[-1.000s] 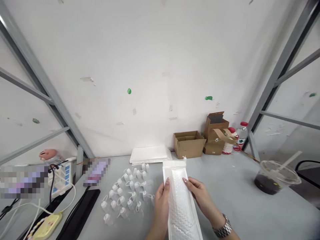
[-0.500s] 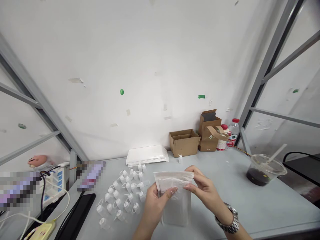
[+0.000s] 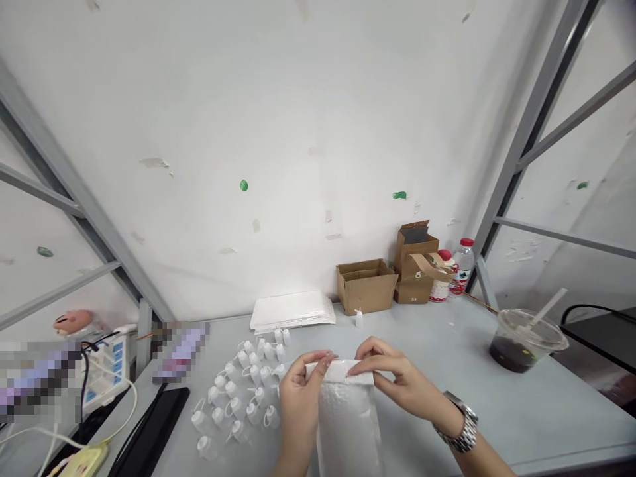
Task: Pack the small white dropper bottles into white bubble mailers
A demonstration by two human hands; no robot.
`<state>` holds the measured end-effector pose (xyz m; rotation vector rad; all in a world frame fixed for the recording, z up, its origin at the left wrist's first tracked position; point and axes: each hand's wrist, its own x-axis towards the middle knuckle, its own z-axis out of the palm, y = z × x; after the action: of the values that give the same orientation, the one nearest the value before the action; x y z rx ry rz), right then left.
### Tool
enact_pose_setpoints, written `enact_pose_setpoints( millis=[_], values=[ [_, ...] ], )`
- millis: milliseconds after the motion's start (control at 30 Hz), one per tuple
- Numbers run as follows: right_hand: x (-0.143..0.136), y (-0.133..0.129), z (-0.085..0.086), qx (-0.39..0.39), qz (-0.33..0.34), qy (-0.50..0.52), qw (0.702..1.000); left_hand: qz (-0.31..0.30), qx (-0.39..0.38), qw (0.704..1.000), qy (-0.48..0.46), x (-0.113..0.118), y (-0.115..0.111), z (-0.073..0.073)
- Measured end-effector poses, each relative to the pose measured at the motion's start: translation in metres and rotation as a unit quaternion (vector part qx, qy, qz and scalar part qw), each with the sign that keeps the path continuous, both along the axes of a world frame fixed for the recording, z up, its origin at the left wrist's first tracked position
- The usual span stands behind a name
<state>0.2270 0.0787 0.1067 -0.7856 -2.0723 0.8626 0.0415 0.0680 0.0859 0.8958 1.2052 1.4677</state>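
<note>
A white padded bubble mailer (image 3: 349,430) stands between my hands at the front of the table, its top flap folded over toward me. My left hand (image 3: 307,391) pinches the upper left corner, thumb in front. At the upper right, my right hand (image 3: 392,374) grips the folded flap between thumb and fingers. Just left of my left hand stand several small clear squeeze bottles (image 3: 236,404) with white tethered caps. One more such bottle (image 3: 358,318) stands apart, beyond my hands. What the mailer contains, if anything, cannot be seen.
A stack of white mailers (image 3: 293,310) lies by the wall, beside an open cardboard box (image 3: 366,291) and a brown paper bag (image 3: 415,281). A lidded cup of dark drink (image 3: 521,344) is at right. A power strip (image 3: 106,371) and black bar (image 3: 154,430) lie left.
The mailer's top flap has been folded down toward me, and the mailer has moved lower. My left hand has shifted up to the corner; my right hand has moved slightly left and down along the flap.
</note>
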Motion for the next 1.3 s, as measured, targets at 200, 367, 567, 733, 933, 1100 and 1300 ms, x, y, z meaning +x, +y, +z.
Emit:
enact_pose_setpoints(
  millis=[200, 367, 567, 733, 933, 1100, 1300],
  values=[
    [0.002, -0.008, 0.007, -0.103, -0.057, -0.027, 0.993, -0.009, 0.003, 1.000, 0.008, 0.014, -0.001, -0.008],
    [0.016, -0.013, 0.005, -0.043, -0.115, -0.135, 0.983, -0.130, 0.081, 0.979, 0.138, 0.012, 0.003, 0.010],
    [0.078, -0.024, 0.024, 0.228, -0.279, -0.109, 0.926, -0.183, 0.032, 0.747, 0.639, -0.035, 0.099, 0.037],
    [0.122, -0.028, -0.006, 0.415, -0.361, -0.156, 0.820, -0.193, -0.055, 0.653, 0.730, -0.058, 0.172, 0.010],
    [0.161, -0.023, -0.092, 0.464, -0.215, -0.331, 0.793, -0.190, -0.063, 0.571, 0.796, -0.065, 0.184, -0.021],
    [0.168, -0.012, -0.127, 0.404, -0.236, -0.397, 0.789, -0.183, -0.048, 0.519, 0.833, -0.065, 0.187, -0.023],
    [0.163, -0.008, -0.125, 0.226, -0.288, -0.449, 0.815, -0.183, -0.035, 0.490, 0.852, -0.060, 0.192, -0.027]
  ],
)
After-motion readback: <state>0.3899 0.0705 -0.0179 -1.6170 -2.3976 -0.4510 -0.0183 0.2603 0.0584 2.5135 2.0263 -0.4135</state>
